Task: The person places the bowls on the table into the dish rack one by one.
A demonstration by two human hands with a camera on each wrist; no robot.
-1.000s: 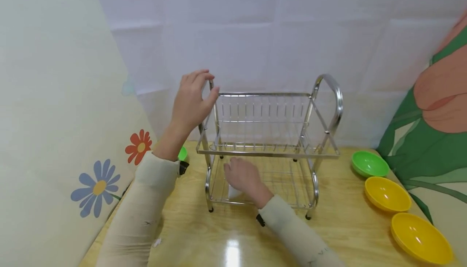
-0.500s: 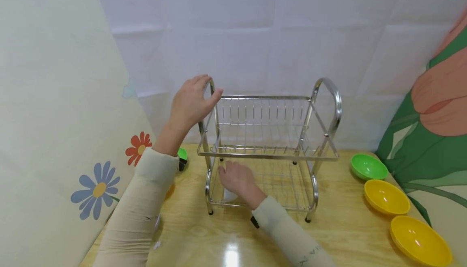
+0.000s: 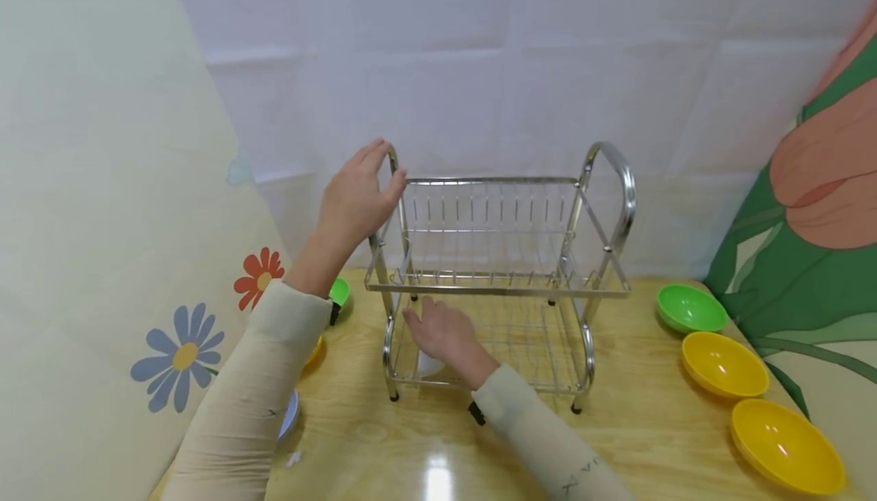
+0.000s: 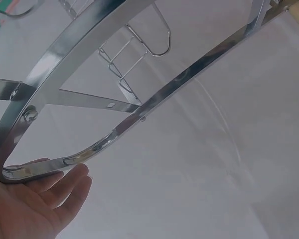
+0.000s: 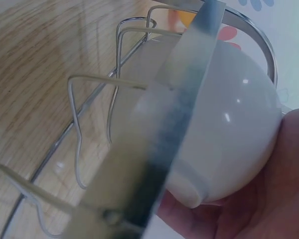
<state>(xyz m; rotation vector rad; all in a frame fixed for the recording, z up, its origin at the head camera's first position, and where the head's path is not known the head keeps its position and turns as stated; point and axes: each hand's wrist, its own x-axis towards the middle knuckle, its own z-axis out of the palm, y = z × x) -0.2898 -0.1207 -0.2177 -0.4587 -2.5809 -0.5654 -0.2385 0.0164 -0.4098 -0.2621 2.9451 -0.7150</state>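
Note:
A two-tier metal dish rack (image 3: 496, 290) stands on the table. My left hand (image 3: 352, 200) holds the curved top of its left end frame. In the left wrist view the fingers (image 4: 74, 194) bend loosely around the shiny bar (image 4: 35, 170). My right hand (image 3: 448, 333) reaches into the lower tier at its left side and grips a glossy white bowl (image 5: 239, 124). The bowl is tilted on its side among the wire loops (image 5: 77, 134). From the head, the hand hides most of the bowl, leaving only a white part (image 3: 428, 365) visible.
On the right are a green bowl (image 3: 692, 308), a yellow bowl (image 3: 725, 364) and another yellow bowl (image 3: 788, 448). Partly behind my left arm are a green bowl (image 3: 339, 291), an orange-yellow dish (image 3: 315, 350) and a bluish dish (image 3: 291, 413). A white scrap (image 3: 294, 458) lies nearby.
My right hand has shifted slightly left within the lower tier with the white bowl. My left hand has settled lower onto the rack's end frame. The head view has shifted slightly.

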